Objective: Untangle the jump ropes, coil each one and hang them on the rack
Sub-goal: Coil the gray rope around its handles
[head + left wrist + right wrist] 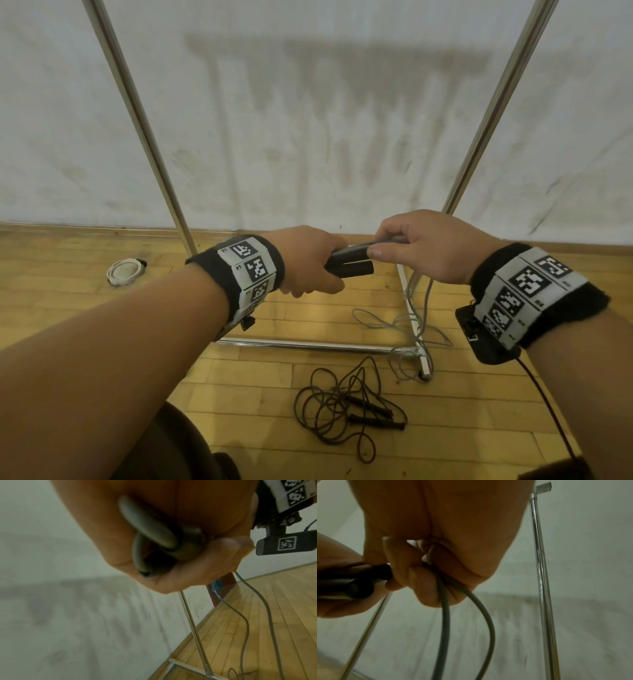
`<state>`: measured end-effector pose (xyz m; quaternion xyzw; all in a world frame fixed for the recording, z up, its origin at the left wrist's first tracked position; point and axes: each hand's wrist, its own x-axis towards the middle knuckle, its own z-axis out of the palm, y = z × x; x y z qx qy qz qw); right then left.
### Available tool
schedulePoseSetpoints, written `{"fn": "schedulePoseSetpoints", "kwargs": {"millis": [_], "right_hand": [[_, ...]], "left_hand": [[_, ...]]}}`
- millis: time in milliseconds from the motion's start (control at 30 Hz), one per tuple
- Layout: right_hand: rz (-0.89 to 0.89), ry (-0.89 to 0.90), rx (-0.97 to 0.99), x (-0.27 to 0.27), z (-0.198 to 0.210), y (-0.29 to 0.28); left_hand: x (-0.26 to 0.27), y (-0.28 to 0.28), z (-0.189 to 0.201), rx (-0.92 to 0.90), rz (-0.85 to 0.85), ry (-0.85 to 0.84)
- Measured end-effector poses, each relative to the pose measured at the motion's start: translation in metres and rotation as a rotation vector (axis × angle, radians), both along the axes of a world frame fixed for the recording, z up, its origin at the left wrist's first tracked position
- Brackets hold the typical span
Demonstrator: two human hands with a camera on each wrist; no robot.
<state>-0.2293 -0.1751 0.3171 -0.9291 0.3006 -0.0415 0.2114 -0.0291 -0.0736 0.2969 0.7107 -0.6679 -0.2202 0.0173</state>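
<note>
Wooden floor [260, 377] runs up to a stained white wall [308, 120], and a chrome rack [308, 345] stands against it. Both hands meet in front of the rack: the left hand [310, 262] is wrapped round two black handles [352, 267], while the right hand [428, 250] curls over their ends and the grey rope [445, 628] that hangs to the floor. A black jump rope [346, 407] lies tangled by the rack's foot.
</note>
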Motion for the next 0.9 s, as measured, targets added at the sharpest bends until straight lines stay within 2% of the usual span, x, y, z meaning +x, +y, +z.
{"fn": "schedulePoseSetpoints", "kwargs": {"millis": [267, 333, 433, 533, 633, 800, 900], "right_hand": [[-0.032, -0.052, -0.047, 0.000, -0.008, -0.001], [-0.095, -0.137, -0.010, 0.005, -0.016, 0.005], [-0.185, -0.331, 0.158, 0.015, -0.027, 0.014], [-0.227, -0.447, 0.258, 0.023, -0.031, 0.023], [-0.204, -0.447, 0.214, 0.027, -0.032, 0.024], [-0.290, -0.466, 0.215, 0.028, -0.039, 0.020], [-0.303, -0.454, 0.239, 0.029, -0.040, 0.021]], "left_hand": [[0.004, -0.001, -0.007, 0.005, 0.060, 0.028], [0.002, 0.000, -0.008, 0.002, 0.080, 0.101], [-0.001, -0.001, -0.006, -0.009, 0.126, 0.267], [-0.003, -0.001, -0.004, -0.016, 0.131, 0.319], [-0.006, -0.001, -0.002, -0.067, 0.105, 0.259], [-0.003, -0.001, -0.002, -0.295, 0.017, 0.006], [-0.001, -0.001, -0.007, -0.295, -0.010, -0.035]]}}
